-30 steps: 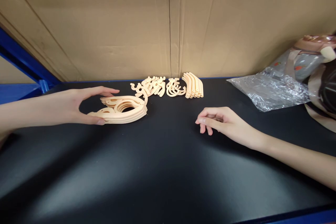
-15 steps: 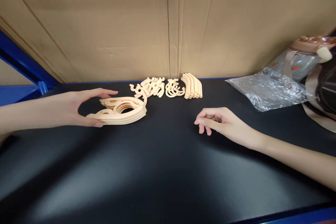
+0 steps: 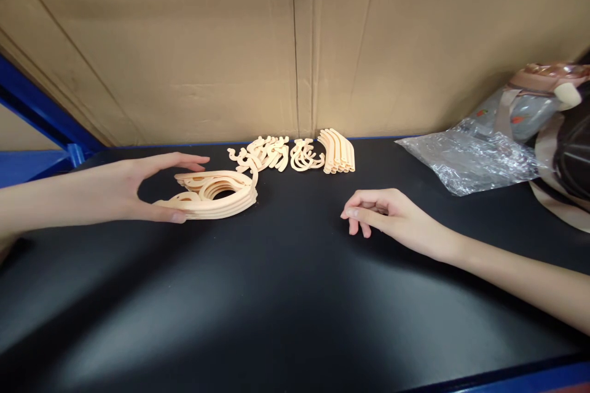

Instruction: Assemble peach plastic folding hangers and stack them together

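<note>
My left hand (image 3: 124, 190) is open beside a stack of pale curved pieces (image 3: 225, 206), its thumb at the near edge of the stack and its fingers spread above the far side. Over the black table (image 3: 276, 295), my right hand (image 3: 387, 218) hangs with loosely curled fingers and nothing visible in it. Behind the stack lie a pile of small hooked pieces (image 3: 267, 152), some C-shaped pieces (image 3: 302, 156) and a bundle of curved strips (image 3: 338, 152), all pale.
A clear plastic bag (image 3: 483, 156) lies at the right, by a strapped bottle (image 3: 530, 104) and a dark object (image 3: 574, 150). Brown cardboard (image 3: 207, 43) stands behind the table. A blue frame (image 3: 41, 107) rises at the left.
My left hand has shifted slightly to the right along the stack. My right hand and the pale pieces have stayed in place.
</note>
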Demonstrator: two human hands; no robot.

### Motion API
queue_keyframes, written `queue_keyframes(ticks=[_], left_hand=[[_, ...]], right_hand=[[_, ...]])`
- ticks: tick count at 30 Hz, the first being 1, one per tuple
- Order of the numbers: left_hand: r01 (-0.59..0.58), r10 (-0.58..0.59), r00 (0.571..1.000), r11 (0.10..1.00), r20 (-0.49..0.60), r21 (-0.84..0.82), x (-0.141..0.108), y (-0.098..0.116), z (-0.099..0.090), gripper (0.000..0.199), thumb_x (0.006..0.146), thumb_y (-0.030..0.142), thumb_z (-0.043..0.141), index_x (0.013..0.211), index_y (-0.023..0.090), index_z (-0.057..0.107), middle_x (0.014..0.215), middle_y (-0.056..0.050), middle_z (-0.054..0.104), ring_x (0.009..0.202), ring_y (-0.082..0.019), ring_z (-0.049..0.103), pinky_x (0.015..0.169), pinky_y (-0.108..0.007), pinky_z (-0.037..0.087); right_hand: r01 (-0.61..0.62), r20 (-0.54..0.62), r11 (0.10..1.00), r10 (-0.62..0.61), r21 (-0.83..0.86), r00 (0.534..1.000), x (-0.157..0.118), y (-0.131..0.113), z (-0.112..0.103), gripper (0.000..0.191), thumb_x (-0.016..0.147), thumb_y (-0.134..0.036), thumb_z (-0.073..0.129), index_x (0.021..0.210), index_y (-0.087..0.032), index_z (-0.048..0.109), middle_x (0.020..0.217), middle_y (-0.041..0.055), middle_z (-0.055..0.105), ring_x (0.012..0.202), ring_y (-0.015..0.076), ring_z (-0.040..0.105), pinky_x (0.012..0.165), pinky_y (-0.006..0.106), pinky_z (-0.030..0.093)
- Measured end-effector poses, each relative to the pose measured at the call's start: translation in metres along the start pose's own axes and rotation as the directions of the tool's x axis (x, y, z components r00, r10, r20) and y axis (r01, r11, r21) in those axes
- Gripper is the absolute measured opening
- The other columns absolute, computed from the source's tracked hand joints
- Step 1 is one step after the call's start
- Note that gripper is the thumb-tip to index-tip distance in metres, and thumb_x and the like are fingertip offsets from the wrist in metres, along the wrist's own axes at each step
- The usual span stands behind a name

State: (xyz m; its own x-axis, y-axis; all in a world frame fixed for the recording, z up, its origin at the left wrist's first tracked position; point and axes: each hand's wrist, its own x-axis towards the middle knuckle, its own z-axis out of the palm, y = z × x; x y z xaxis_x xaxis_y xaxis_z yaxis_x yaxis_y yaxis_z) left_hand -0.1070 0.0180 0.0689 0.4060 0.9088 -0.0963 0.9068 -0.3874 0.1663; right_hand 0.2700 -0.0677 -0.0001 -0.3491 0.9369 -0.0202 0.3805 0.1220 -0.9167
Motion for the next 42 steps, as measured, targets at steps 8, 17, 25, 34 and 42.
queue_keyframes(ticks=[8,17,25,34,42], left_hand=[[-0.037,0.037,0.999,0.999,0.020,-0.004,0.004,-0.006,-0.001,0.071,0.068,0.062,0.063,0.129,0.026,0.053,0.133,0.000,0.057,0.120,-0.025,0.054,0.103,-0.030,0.037],[-0.026,0.025,0.999,1.000,0.036,0.012,0.004,-0.004,-0.002,0.071,0.067,0.062,0.063,0.128,0.026,0.054,0.131,0.000,0.059,0.116,-0.026,0.057,0.100,-0.030,0.039],[-0.043,0.043,0.999,0.999,-0.013,0.019,0.003,-0.006,0.001,0.069,0.067,0.059,0.063,0.126,0.025,0.056,0.129,0.000,0.061,0.115,-0.025,0.058,0.099,-0.030,0.041],[0.069,-0.069,0.996,0.998,0.050,0.004,0.004,-0.004,-0.005,0.082,0.063,0.067,0.064,0.136,0.033,0.047,0.136,0.003,0.056,0.117,-0.027,0.057,0.104,-0.034,0.039],[0.050,-0.054,0.996,0.997,-0.068,-0.058,0.029,-0.001,-0.008,0.066,0.075,0.068,0.043,0.126,0.027,0.057,0.129,0.001,0.061,0.115,-0.026,0.057,0.100,-0.034,0.042]], right_hand=[[0.000,-0.003,1.000,0.000,-0.004,1.000,0.000,0.000,0.000,0.025,0.091,-0.040,0.058,0.086,-0.017,0.067,0.073,-0.0007,0.067,0.061,0.0079,0.056,0.060,0.021,0.046],[0.004,-0.004,1.000,-0.004,0.004,1.000,0.000,0.001,0.000,0.025,0.091,-0.040,0.058,0.086,-0.017,0.067,0.073,-0.0005,0.067,0.061,0.0079,0.056,0.060,0.021,0.046],[0.020,-0.002,1.000,-0.020,0.004,1.000,0.000,0.002,0.000,0.024,0.091,-0.039,0.058,0.087,-0.017,0.067,0.073,-0.0004,0.067,0.061,0.0079,0.057,0.060,0.020,0.047],[0.013,0.001,1.000,-0.013,0.003,1.000,0.001,0.002,0.001,0.025,0.091,-0.040,0.058,0.086,-0.017,0.067,0.073,-0.0003,0.067,0.061,0.0081,0.056,0.061,0.021,0.047],[0.010,0.010,1.000,-0.010,-0.006,1.000,0.000,0.002,0.000,0.026,0.091,-0.041,0.057,0.085,-0.018,0.067,0.075,-0.0001,0.067,0.063,0.0086,0.057,0.061,0.021,0.047]])
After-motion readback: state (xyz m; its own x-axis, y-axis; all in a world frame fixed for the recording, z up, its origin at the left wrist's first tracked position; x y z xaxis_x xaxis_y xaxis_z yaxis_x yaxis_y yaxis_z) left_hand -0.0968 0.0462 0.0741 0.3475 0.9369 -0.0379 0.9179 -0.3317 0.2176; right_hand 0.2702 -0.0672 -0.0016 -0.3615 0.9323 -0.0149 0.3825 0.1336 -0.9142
